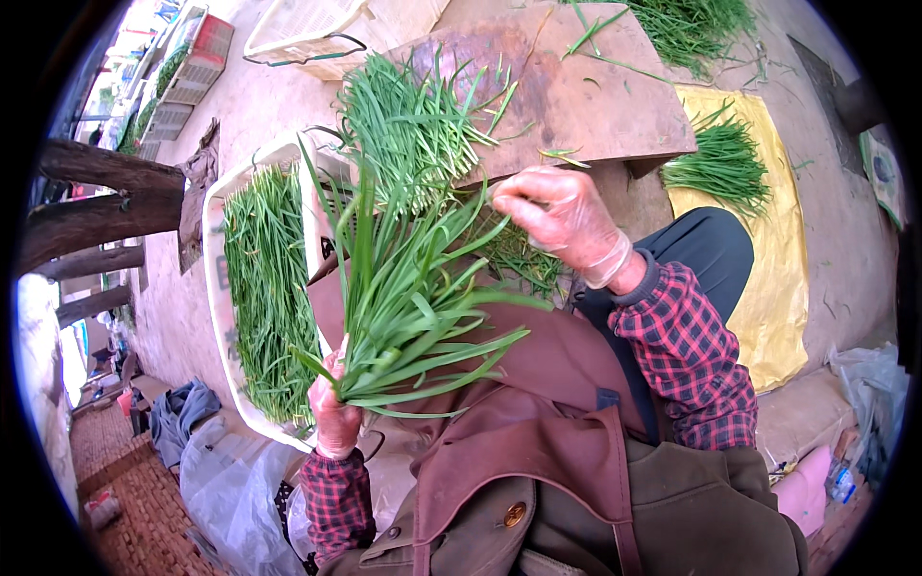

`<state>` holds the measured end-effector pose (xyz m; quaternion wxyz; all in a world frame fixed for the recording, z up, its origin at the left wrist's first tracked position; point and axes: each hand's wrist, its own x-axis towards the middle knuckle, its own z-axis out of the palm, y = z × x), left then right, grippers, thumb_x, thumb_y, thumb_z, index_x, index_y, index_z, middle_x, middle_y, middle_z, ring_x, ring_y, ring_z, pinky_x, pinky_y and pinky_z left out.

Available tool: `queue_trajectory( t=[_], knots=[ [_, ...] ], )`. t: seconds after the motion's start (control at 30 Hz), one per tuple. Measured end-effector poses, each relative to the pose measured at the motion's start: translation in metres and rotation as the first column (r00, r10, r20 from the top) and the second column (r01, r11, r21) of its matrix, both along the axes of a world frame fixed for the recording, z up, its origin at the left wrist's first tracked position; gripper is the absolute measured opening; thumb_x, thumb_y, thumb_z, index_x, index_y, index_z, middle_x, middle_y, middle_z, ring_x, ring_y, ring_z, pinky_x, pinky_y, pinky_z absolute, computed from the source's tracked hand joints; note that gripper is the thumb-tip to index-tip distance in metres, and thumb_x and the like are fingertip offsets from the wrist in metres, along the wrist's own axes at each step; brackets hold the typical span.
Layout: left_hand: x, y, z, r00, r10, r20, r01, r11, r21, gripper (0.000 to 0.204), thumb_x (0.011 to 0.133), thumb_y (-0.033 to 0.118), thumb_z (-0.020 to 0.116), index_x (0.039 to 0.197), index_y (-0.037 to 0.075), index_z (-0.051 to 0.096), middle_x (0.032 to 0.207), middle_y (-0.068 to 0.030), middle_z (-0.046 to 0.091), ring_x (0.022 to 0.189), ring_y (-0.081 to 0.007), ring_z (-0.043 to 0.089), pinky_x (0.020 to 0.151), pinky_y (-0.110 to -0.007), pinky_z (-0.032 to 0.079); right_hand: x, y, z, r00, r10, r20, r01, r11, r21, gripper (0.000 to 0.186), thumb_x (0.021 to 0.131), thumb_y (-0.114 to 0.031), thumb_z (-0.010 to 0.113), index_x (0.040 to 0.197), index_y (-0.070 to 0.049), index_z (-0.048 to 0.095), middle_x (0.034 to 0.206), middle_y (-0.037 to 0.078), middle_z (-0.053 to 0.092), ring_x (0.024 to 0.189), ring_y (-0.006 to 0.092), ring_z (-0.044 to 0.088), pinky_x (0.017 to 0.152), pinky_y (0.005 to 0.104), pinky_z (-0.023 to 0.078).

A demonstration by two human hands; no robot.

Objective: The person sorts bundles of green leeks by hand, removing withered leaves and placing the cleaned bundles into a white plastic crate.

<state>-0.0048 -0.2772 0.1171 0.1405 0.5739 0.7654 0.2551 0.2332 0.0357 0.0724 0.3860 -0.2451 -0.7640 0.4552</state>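
Note:
My left hand (336,413), in a clear plastic glove, is wrapped round the lower end of a bunch of garlic chives (403,307), its long green leaves fanning up and to the right. My right hand (562,216), gloved the same way, is raised beside the upper leaves with thumb and fingers pinched together. Leaf tips come close to those fingertips, but what they pinch is too small to make out. Beyond the bunch, a loose pile of chives (408,125) lies on the left part of a worn wooden board (576,96).
Left of me, a white plastic crate (219,288) is packed with chives. At the right, a chive bundle (720,163) rests on a yellow sheet (768,317). More chives (691,29) lie past the board. Another crate (307,34) stands at the back, wooden posts (106,206) at far left.

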Motion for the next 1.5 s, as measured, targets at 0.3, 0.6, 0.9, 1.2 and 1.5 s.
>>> queue_trajectory(
  t=[0.3, 0.6, 0.9, 1.2, 1.5],
  knots=[
    [0.001, -0.001, -0.009, 0.955, 0.017, -0.295, 0.010, 0.996, 0.089, 0.065, 0.073, -0.003, 0.070, 0.137, 0.003, 0.059, 0.113, -0.0216, 0.066, 0.097, -0.0368, 0.068, 0.082, -0.040, 0.055, 0.032, 0.006, 0.056, 0.989, 0.141, -0.043, -0.145, 0.882, -0.449, 0.012, 0.090, -0.011, 0.070, 0.094, 0.000, 0.073, 0.085, 0.004, 0.071, 0.080, 0.0091, 0.063, 0.072, 0.0259, 0.050],
    [-0.004, -0.005, -0.017, 0.925, 0.048, -0.376, 0.011, 0.988, 0.152, 0.067, 0.076, 0.010, 0.077, 0.139, -0.001, 0.055, 0.118, -0.0240, 0.066, 0.101, -0.0390, 0.067, 0.085, -0.041, 0.054, 0.001, -0.021, 0.026, 0.901, 0.434, -0.031, -0.421, 0.853, -0.308, 0.019, 0.089, -0.013, 0.073, 0.102, 0.001, 0.073, 0.087, 0.010, 0.070, 0.078, 0.0163, 0.066, 0.070, 0.0293, 0.050],
    [0.001, 0.003, -0.019, 0.906, 0.042, -0.421, 0.040, 0.982, 0.183, 0.060, 0.078, 0.010, 0.075, 0.135, 0.001, 0.059, 0.111, -0.0253, 0.066, 0.095, -0.0417, 0.067, 0.081, -0.043, 0.055, -0.031, -0.027, 0.018, 0.795, 0.599, 0.101, -0.533, 0.767, -0.356, 0.030, 0.086, -0.027, 0.078, 0.099, 0.000, 0.071, 0.083, 0.012, 0.069, 0.073, 0.0215, 0.068, 0.066, 0.0346, 0.051],
    [0.003, 0.003, -0.021, 0.906, 0.057, -0.419, 0.030, 0.980, 0.198, 0.057, 0.081, 0.012, 0.073, 0.136, 0.002, 0.059, 0.111, -0.0265, 0.066, 0.094, -0.0423, 0.067, 0.079, -0.044, 0.055, -0.055, -0.077, -0.001, 0.898, 0.155, -0.412, -0.368, 0.779, -0.508, 0.014, 0.085, -0.001, 0.063, 0.096, 0.001, 0.071, 0.092, 0.004, 0.069, 0.086, 0.0145, 0.064, 0.077, 0.0295, 0.051],
    [-0.011, -0.010, -0.023, 0.832, 0.127, -0.540, -0.002, 0.974, 0.227, 0.067, 0.082, 0.017, 0.074, 0.143, 0.002, 0.052, 0.119, -0.0253, 0.064, 0.099, -0.0412, 0.066, 0.081, -0.044, 0.055, 0.018, -0.001, -0.015, 0.971, -0.176, 0.160, 0.176, 0.984, 0.014, 0.019, 0.086, -0.016, 0.070, 0.101, -0.004, 0.075, 0.084, 0.015, 0.071, 0.079, 0.0300, 0.068, 0.070, 0.0373, 0.053]
  ],
)
